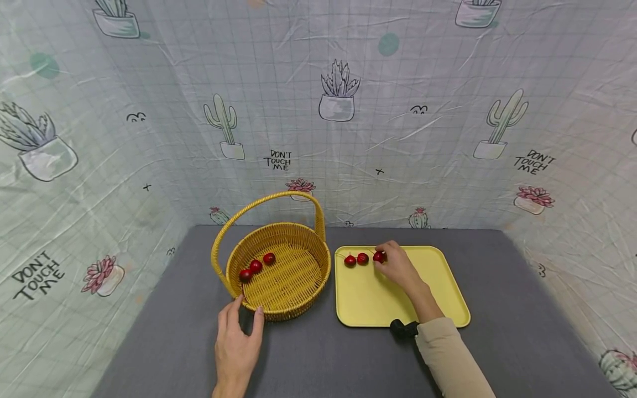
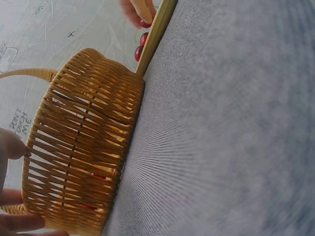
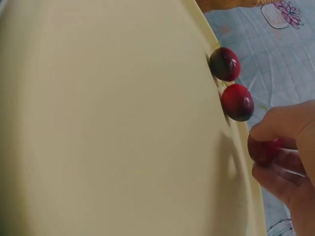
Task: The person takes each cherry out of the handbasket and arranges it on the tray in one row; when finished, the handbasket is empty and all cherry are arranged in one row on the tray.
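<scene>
In the head view my right hand (image 1: 400, 270) pinches a dark red cherry (image 1: 379, 257) between thumb and fingers, over the back part of a yellow tray (image 1: 365, 298). The right wrist view shows the pinched cherry (image 3: 263, 150) close to the tray's edge. Left of it, two more cherries, one at the far left (image 1: 350, 261) and one in the middle (image 1: 363, 258), lie along the tray's back. My left hand (image 1: 236, 347) has its thumb and fingers spread, fingertips at the near rim of a yellow wicker basket (image 1: 293, 282). Three cherries (image 1: 256, 266) lie inside, on the left.
The basket's tall arched handle (image 1: 269, 198) rises above its rim. A black object (image 1: 402, 329) sits by the right wrist at the tray's front edge. Grey cloth (image 1: 308, 359) covers the table, and a printed cactus curtain (image 1: 378, 188) hangs behind and at both sides.
</scene>
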`<state>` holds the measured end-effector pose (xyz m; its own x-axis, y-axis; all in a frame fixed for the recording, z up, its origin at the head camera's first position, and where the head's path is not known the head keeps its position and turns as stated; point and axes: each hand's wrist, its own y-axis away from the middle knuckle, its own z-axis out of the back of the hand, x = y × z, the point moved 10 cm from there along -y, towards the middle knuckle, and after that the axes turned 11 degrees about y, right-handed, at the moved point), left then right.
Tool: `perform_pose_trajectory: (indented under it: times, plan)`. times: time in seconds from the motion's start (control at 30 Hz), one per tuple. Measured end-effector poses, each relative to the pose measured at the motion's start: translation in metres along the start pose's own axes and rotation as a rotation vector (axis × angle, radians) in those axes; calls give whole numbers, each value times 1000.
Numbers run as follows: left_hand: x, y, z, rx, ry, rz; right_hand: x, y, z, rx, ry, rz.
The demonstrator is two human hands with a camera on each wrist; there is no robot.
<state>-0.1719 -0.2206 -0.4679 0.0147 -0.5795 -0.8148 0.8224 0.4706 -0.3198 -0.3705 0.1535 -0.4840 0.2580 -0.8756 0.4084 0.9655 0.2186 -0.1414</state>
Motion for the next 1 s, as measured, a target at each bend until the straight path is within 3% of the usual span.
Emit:
perform_pose_trajectory:
  times: [0.37, 1.0]
  plan:
    - [2, 0, -1, 6, -11, 9, -6, -1, -15, 43, 39, -44]
    - [1, 0, -1, 4, 1, -4, -5, 0, -15, 35, 60, -41]
